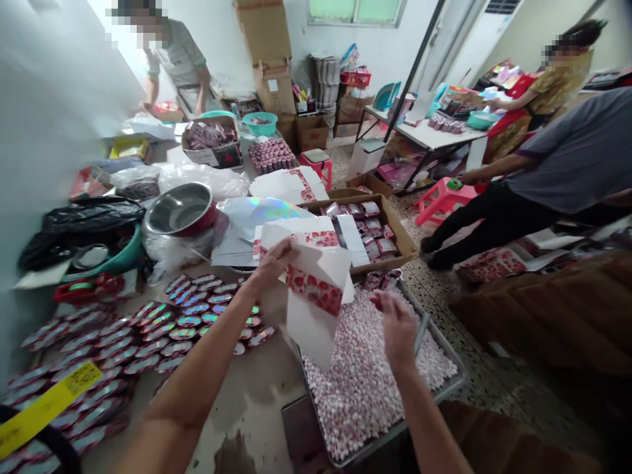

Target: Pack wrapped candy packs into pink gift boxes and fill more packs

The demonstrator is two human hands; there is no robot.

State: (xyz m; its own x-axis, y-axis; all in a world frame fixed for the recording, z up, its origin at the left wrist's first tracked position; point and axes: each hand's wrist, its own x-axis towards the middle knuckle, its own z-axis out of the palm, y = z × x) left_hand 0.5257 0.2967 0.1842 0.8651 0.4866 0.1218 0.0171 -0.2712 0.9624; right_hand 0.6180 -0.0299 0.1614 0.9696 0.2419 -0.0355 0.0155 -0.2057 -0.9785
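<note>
So the left hand (277,257) has its fingers pinching the upper left edge of a folded white card (316,289), thin and smooth with sharp creases and a band of red strawberry print, hanging just below and right of those fingers. It covers the upper left part of a tray (451,387), so no clue what's back there. The right hand (399,326) is over the same tray, fingers loosely curled; the tips look reddish and kinda blurry, so I can't tell if they're gripping anything. Under them is a heap of small pieces (355,395), pale pink and white, roundish, too tiny to make out individually. A flat greyish strip (422,332) just right of those fingers is partly hidden by the hand, can't say what it is. Just past the right fingers are some shiny packets (390,279), and farther out a brown cardboard box (409,245) with more in it. Left of the left fingers, rows of glossy oval-topped pouches (190,309) sit on the counter (241,388), and farther left a yellow label (49,405) gets cut off.
</note>
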